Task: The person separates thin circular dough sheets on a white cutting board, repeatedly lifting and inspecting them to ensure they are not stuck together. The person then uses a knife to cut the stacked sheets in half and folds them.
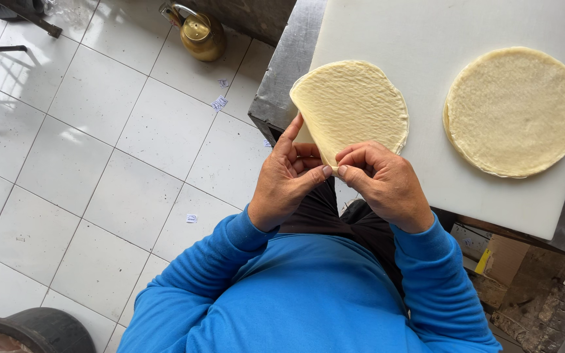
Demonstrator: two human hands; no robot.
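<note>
You have two dough rounds: your left hand (286, 176) and right hand (380, 180) pinch the folded one (354, 104); the stack (513, 110) lies flat, its layers uncountable.

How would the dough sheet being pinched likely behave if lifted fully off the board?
The dough sheet is probably floppy: its left edge already folds where the left hand and right hand pinch it. It looks thin, so likely light and tearable. Being flat, it should not roll on the white board.

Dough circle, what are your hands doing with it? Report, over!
Left hand and right hand pinching near edge of folded dough circle. Second dough circle flat on white board. Nothing blocking.
</note>
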